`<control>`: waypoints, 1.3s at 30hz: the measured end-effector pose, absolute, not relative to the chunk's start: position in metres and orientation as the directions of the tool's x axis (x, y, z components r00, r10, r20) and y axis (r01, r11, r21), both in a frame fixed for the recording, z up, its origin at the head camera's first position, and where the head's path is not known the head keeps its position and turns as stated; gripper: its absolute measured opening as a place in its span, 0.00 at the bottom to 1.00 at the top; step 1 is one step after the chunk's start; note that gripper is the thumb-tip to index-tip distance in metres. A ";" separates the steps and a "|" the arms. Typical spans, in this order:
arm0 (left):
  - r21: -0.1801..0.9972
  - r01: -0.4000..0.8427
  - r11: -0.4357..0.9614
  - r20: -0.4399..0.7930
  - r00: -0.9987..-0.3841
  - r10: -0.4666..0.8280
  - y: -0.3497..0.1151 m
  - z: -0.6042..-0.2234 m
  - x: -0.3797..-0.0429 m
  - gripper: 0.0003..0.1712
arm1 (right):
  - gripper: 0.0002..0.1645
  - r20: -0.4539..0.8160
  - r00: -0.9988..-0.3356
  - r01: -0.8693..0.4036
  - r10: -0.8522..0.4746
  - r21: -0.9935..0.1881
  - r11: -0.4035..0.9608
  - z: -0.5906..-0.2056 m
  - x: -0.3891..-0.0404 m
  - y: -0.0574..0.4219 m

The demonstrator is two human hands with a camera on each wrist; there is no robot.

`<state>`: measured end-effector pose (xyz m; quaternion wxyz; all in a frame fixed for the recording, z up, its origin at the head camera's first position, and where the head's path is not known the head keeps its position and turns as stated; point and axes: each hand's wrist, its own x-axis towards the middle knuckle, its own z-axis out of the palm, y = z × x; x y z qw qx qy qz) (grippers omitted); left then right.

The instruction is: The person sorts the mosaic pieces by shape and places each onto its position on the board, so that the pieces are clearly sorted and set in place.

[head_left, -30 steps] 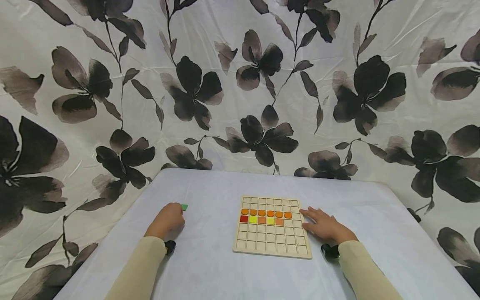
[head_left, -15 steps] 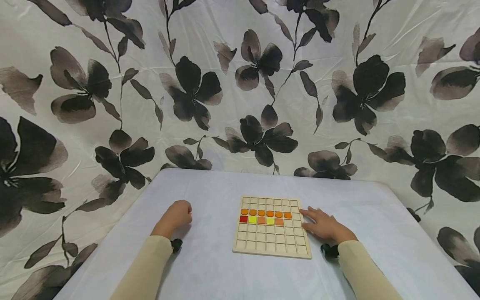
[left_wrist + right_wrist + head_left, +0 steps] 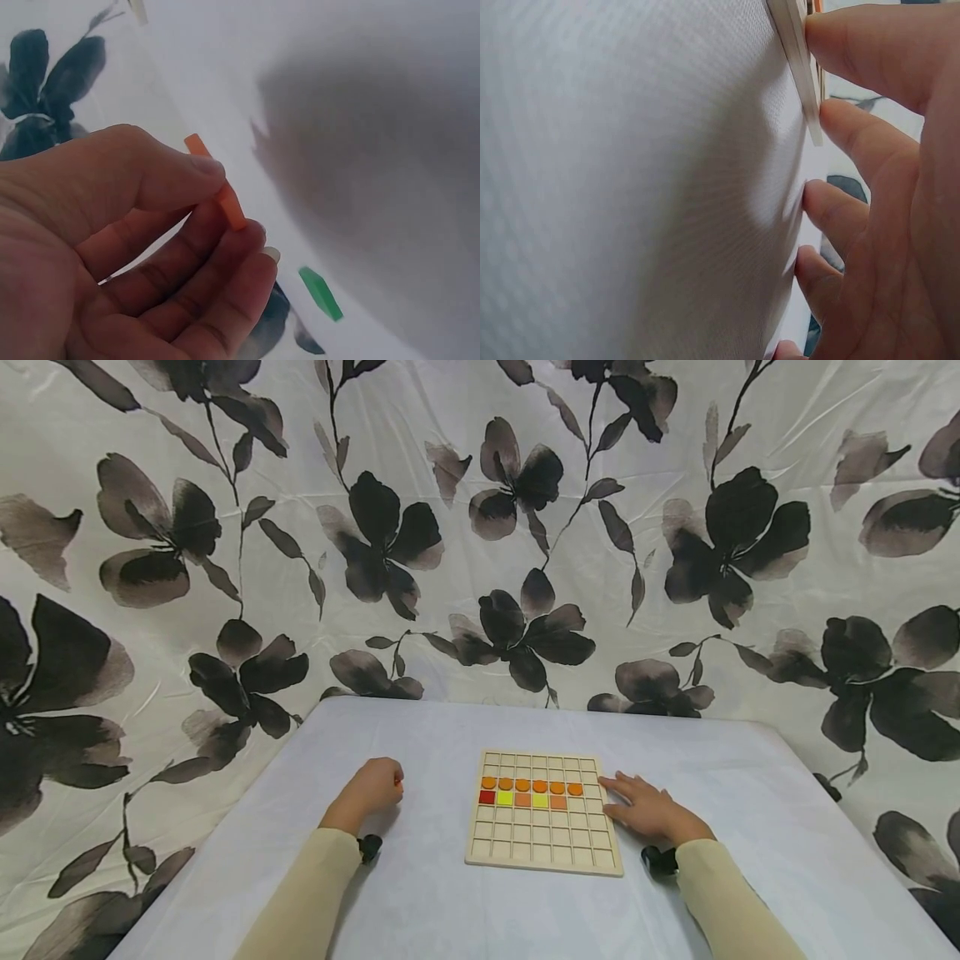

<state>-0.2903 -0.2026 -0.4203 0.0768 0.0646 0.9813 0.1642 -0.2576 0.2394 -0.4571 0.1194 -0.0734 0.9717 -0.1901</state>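
My left hand (image 3: 366, 795) is over the left part of the table. Between thumb and fingers it pinches a thin orange tile (image 3: 234, 208), seen edge-on in the left wrist view. Beyond the fingertips lies a green tile (image 3: 321, 292) on the cloth, hidden in the head view. A wooden grid board (image 3: 543, 853) lies right of the table's middle. It bears a row of orange discs (image 3: 522, 786) above a row of red, yellow and orange square tiles (image 3: 522, 799). My right hand (image 3: 647, 812) has its fingers spread, with thumb and fingertip at the board's right edge.
A white cloth covers the table (image 3: 420, 893). Behind it hangs a pale curtain (image 3: 465, 560) with dark flowers. Dark bands sit on both wrists.
My left hand has moved right, away from where the green tile showed a second ago, and an orange tile now shows at its fingers. The right hand and the board have stayed in place.
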 end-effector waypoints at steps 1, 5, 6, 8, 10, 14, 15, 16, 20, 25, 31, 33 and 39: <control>0.332 0.103 0.938 -0.133 -0.979 0.154 -0.200 -0.420 -0.290 0.13 | 0.36 -0.205 -0.961 -0.096 -0.187 -0.389 0.916 -0.457 -0.257 0.239; 0.333 0.104 0.937 -0.141 -0.977 0.158 -0.191 -0.418 -0.291 0.15 | 0.36 -0.207 -0.961 -0.091 -0.184 -0.391 0.916 -0.455 -0.256 0.238; 0.333 0.110 0.937 -0.138 -0.977 0.164 -0.189 -0.418 -0.291 0.15 | 0.35 -0.208 -0.961 -0.090 -0.183 -0.391 0.916 -0.454 -0.256 0.238; 0.334 0.129 0.934 -0.130 -0.975 0.181 -0.185 -0.418 -0.291 0.15 | 0.35 -0.209 -0.960 -0.091 -0.184 -0.389 0.917 -0.453 -0.256 0.238; 0.336 0.146 0.930 -0.125 -0.972 0.198 -0.181 -0.417 -0.291 0.14 | 0.35 -0.213 -0.960 -0.088 -0.183 -0.392 0.916 -0.453 -0.256 0.238; 0.338 0.167 0.926 -0.125 -0.968 0.220 -0.171 -0.416 -0.290 0.14 | 0.36 -0.215 -0.959 -0.089 -0.185 -0.392 0.916 -0.452 -0.256 0.238; 0.339 0.167 0.926 -0.129 -0.967 0.221 -0.169 -0.415 -0.290 0.15 | 0.35 -0.217 -0.959 -0.084 -0.182 -0.394 0.915 -0.452 -0.256 0.238; 0.342 0.164 0.925 -0.133 -0.966 0.220 -0.166 -0.415 -0.290 0.15 | 0.35 -0.216 -0.959 -0.086 -0.183 -0.392 0.916 -0.452 -0.256 0.238; 0.341 0.169 0.925 -0.134 -0.965 0.226 -0.155 -0.413 -0.289 0.16 | 0.35 -0.216 -0.959 -0.085 -0.182 -0.392 0.916 -0.452 -0.255 0.238; 0.345 0.174 0.923 -0.125 -0.966 0.228 -0.143 -0.411 -0.289 0.15 | 0.36 -0.218 -0.959 -0.084 -0.182 -0.396 0.914 -0.452 -0.256 0.238; 0.338 0.249 0.908 -0.079 -0.954 0.291 -0.132 -0.412 -0.290 0.14 | 0.36 -0.210 -0.959 -0.096 -0.189 -0.388 0.917 -0.458 -0.260 0.241; 0.339 0.264 0.903 -0.071 -0.950 0.305 -0.128 -0.412 -0.290 0.14 | 0.37 -0.208 -0.960 -0.099 -0.190 -0.383 0.919 -0.460 -0.262 0.242; 0.369 0.271 0.889 -0.084 -0.943 0.323 -0.112 -0.410 -0.289 0.13 | 0.37 -0.207 -0.960 -0.096 -0.188 -0.390 0.916 -0.461 -0.262 0.243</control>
